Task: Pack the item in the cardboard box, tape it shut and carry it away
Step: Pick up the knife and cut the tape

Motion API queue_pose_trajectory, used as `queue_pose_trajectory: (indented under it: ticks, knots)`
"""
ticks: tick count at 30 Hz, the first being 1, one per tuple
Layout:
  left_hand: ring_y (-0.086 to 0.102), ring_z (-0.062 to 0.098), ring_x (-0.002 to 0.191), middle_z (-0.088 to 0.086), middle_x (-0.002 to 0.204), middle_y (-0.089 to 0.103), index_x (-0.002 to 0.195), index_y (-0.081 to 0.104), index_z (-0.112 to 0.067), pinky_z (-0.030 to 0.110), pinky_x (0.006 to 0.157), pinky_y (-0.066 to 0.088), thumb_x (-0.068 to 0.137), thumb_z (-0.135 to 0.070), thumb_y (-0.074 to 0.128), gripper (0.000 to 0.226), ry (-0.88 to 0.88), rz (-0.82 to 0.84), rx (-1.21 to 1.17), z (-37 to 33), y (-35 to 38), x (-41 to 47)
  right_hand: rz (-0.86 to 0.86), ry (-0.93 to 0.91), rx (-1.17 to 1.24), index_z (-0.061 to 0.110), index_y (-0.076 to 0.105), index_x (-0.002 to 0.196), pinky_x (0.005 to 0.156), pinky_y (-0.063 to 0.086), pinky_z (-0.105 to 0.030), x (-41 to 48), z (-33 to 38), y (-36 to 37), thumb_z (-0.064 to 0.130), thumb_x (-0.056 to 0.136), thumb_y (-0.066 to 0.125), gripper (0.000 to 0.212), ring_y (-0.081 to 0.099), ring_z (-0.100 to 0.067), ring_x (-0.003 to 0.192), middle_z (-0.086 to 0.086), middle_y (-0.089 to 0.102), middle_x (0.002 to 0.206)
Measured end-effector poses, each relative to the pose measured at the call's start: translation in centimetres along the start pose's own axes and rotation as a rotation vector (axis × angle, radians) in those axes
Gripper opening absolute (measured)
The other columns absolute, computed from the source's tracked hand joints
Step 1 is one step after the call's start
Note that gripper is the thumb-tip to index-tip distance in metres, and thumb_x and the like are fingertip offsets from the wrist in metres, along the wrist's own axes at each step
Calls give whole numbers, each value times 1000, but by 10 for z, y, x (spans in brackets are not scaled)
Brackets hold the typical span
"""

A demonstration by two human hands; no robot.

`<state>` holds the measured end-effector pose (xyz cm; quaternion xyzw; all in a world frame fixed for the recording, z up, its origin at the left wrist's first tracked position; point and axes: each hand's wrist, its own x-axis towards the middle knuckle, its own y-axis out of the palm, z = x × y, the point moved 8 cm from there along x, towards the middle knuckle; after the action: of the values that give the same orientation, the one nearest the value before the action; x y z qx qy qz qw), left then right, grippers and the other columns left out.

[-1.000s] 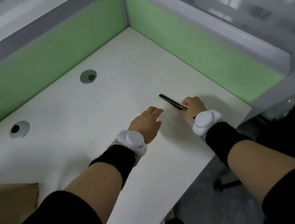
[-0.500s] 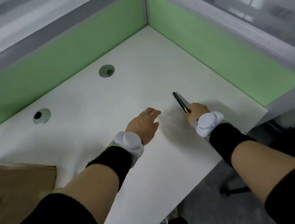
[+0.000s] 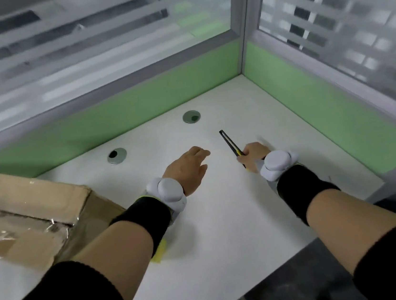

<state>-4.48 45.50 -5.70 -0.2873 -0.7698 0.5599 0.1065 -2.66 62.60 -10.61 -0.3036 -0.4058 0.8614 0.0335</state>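
Cardboard box [image 3: 33,215], taped; right hand [image 3: 253,155] grips knife [image 3: 229,142], left hand [image 3: 187,173] relaxed, empty. Advise: set knife down, lift two-handed.

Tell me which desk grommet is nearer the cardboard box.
The left grommet, just beyond the cardboard box; the right grommet lies farther back, nearer the utility knife.

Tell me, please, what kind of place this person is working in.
Probably an office cubicle: a white desk with round cable grommets, enclosed by green partition panels topped with frosted striped glass.
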Motion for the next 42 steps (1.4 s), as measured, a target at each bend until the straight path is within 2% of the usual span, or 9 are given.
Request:
queue_pose_trajectory:
  ticks: [5, 10, 13, 15, 22, 31, 37, 40, 42]
  knots:
    - [48, 18, 121, -9, 141, 38, 136, 37, -26, 34, 92, 44, 96, -25, 37, 40, -24, -80, 27, 17, -44, -26, -41, -119, -14, 13, 48, 63, 53, 32, -25, -27, 68, -9, 23, 90, 51, 29, 54, -26, 80, -10, 57, 84]
    - [48, 19, 121, -9, 139, 40, 134, 39, -25, 33, 92, 45, 96, -24, 38, 39, -34, -162, 29, 31, -84, -48, -117, -199, 146, 9, 44, 87, 72, 44, -35, -49, 125, -17, 12, 94, 42, 7, 51, -25, 78, -16, 55, 93]
    - [47, 19, 123, -9, 140, 39, 135, 38, -26, 36, 93, 46, 96, -25, 37, 39, -39, -197, 53, 40, -105, -59, -113, -229, 287, 10, 40, 89, 51, 42, -27, -63, 153, -17, 6, 96, 33, 10, 49, -20, 50, -18, 60, 85]
    - [47, 20, 122, -9, 140, 39, 135, 37, -26, 40, 93, 46, 96, -25, 36, 39, -51, -208, 67, 47, -116, -66, -112, -274, 256, 10, 39, 99, 49, 35, -25, -69, 170, -17, 6, 96, 31, 9, 45, -15, 49, -12, 59, 78]
    - [50, 24, 118, -4, 138, 41, 135, 39, -23, 37, 90, 46, 96, -24, 37, 38, -69, -276, 95, 67, -151, -84, -154, -378, 92, -8, 54, 117, 94, 44, -38, -85, 218, -20, 7, 94, 39, 31, 55, -37, 114, -23, 57, 127]
    - [50, 24, 118, -5, 138, 41, 135, 39, -24, 40, 90, 47, 96, -25, 37, 38, -105, -305, 90, 80, -164, -99, -249, -455, -48, -5, 61, 108, 87, 44, -36, -92, 238, -24, 25, 100, 36, 41, 58, -38, 108, -23, 64, 112]
    - [51, 24, 118, -5, 137, 43, 134, 40, -23, 37, 88, 47, 96, -24, 37, 38, -134, -331, 93, 87, -170, -105, -253, -499, 28, -8, 62, 97, 70, 35, -31, -95, 247, -20, 34, 98, 38, 48, 49, -27, 78, -18, 52, 82]
    - [51, 24, 117, -5, 138, 42, 135, 40, -23, 35, 88, 46, 97, -24, 36, 38, -139, -331, 105, 87, -171, -106, -209, -516, 36, -9, 62, 103, 72, 36, -30, -92, 249, -16, 27, 99, 38, 44, 56, -34, 86, -26, 60, 89]
    - [51, 23, 117, -5, 138, 42, 135, 39, -23, 33, 87, 45, 97, -24, 36, 39, -145, -337, 110, 86, -171, -105, -191, -519, 50, -6, 64, 97, 72, 36, -30, -92, 248, -16, 20, 98, 38, 37, 54, -30, 84, -16, 60, 77]
